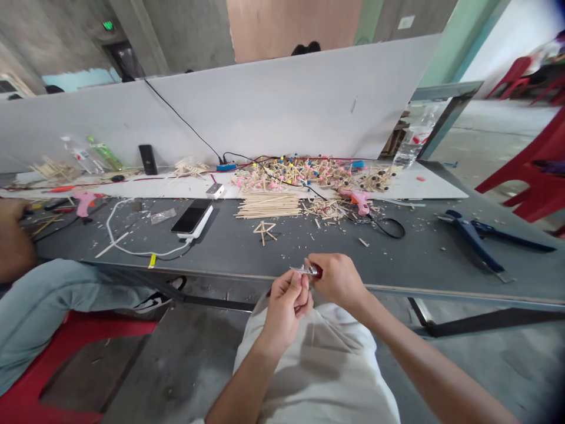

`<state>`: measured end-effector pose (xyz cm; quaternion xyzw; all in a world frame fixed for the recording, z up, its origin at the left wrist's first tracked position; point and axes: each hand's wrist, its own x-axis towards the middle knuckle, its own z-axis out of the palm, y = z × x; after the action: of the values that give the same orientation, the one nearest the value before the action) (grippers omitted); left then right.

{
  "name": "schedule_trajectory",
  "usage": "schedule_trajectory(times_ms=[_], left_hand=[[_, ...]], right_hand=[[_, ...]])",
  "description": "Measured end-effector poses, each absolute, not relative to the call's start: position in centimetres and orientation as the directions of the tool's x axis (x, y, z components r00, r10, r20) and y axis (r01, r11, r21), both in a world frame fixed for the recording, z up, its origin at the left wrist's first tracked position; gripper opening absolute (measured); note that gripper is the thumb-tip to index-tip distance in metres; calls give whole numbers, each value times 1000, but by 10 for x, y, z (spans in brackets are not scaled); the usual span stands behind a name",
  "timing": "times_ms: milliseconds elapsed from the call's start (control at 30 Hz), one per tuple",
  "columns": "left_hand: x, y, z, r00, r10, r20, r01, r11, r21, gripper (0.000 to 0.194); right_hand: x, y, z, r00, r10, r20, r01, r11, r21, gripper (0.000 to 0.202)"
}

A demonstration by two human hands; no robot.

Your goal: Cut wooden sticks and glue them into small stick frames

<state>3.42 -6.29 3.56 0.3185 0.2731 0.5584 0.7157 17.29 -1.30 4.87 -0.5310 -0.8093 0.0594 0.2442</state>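
My right hand [338,280] is closed round a small red-handled pair of pliers [314,270], its metal jaws pointing left. Just below and left of it, my left hand [286,300] pinches a thin wooden stick [295,269] that meets the metal jaws. Most of the stick is covered by my fingers. Both hands are above my lap at the table's front edge. On the table ahead lies a small star-shaped stick frame [265,230], with a stack of wooden sticks [269,205] behind it.
A heap of sticks with coloured ball tips [309,171] lines the back. One pink glue gun [356,199] lies right of the stack, another [85,201] farther left. A phone [192,217] is cabled. Large blue-handled cutters [477,241] lie right. Another person's arm [16,241] is at left.
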Motion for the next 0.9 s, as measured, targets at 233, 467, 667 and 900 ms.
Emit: schedule_trajectory(times_ms=[233, 467, 667, 900], left_hand=[[33, -69, 36, 226, 972, -61, -673, 201, 712, 39], [21, -73, 24, 177, 984, -32, -588, 132, 798, 39], [32, -59, 29, 178, 984, -18, -554, 115, 824, 39], [32, -64, 26, 162, 987, -15, -518, 99, 849, 37]], right_hand=[[194, 18, 61, -131, 916, 378, 938, 239, -252, 10], [252, 30, 76, 181, 848, 498, 943, -7, -332, 28], [193, -20, 55, -209, 889, 407, 853, 369, -368, 27], [169, -23, 43, -279, 883, 378, 840, 415, -348, 15]])
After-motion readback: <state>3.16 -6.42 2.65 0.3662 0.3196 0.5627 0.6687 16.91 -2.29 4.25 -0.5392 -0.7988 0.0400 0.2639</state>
